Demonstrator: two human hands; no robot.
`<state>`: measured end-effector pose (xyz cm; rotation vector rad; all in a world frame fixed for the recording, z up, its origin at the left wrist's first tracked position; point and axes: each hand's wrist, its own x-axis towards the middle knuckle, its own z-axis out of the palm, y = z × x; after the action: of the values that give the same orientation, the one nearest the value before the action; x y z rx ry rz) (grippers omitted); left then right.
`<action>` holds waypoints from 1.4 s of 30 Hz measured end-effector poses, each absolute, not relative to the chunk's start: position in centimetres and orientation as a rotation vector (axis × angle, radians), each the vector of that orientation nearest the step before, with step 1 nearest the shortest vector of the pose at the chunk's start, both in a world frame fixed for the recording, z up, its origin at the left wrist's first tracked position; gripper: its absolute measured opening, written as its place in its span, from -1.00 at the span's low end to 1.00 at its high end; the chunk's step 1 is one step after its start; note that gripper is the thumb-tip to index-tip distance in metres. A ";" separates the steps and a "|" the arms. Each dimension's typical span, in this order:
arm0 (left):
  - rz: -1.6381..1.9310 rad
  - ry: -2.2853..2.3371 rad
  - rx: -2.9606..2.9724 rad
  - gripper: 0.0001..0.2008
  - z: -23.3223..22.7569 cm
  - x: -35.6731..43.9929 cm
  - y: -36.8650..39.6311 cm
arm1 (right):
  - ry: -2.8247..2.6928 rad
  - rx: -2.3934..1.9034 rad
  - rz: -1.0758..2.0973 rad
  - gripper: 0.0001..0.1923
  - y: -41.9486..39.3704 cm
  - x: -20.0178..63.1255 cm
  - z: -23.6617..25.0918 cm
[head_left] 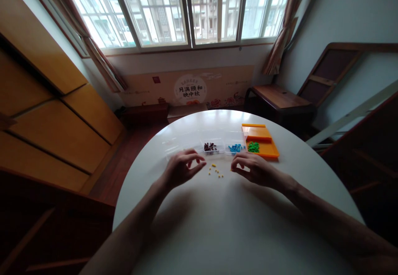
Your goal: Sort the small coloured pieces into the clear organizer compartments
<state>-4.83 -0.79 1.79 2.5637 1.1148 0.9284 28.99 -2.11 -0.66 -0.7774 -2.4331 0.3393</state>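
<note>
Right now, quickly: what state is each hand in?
Left hand: loosely open, beside small yellow building blocks, nothing visibly held.
Right hand: curled; whether it is closed on anything cannot be told.

The table (211,233) is smooth, with a glossy sheen toward its far edge; the tray (270,150) is shiny plastic, the boxes (221,151) clear, glossy plastic, and the yellow bits (213,165), blue bits (235,148) and green bits (253,147) look like plastic too. The cabinet (56,130) and bench (282,96) look like smooth, varnished wood, and the floor (108,171) has a low gloss. The curtain (280,45) is soft cloth, the window (155,10) glass, the wall (351,14) matt.
</note>
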 end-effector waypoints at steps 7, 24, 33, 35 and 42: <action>0.934 0.882 2.509 -0.77 -1.8 -0.8 -2.3 | -2.327 -0.744 0.245 -0.87 -2.5 27.3 -2.3; 0.949 0.829 2.563 -0.79 -1.8 -0.3 -2.5 | -2.319 -0.637 0.206 -0.92 -2.6 26.2 -2.8; 0.967 1.123 2.657 -0.85 0.8 -3.9 -0.5 | -2.344 -0.740 0.235 -0.91 -2.6 26.4 -3.6; 0.953 1.363 2.579 -0.87 1.7 -6.0 0.3 | -2.360 -0.751 0.272 -0.87 -2.6 26.4 -3.8; 0.715 1.955 2.310 -0.88 3.1 -11.5 2.2 | -2.411 -0.710 0.295 -0.85 -2.6 26.1 -3.8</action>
<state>-11.51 2.18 3.07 2.3102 1.9546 0.7148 26.07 -2.61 -3.82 -0.7097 -2.4110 0.2946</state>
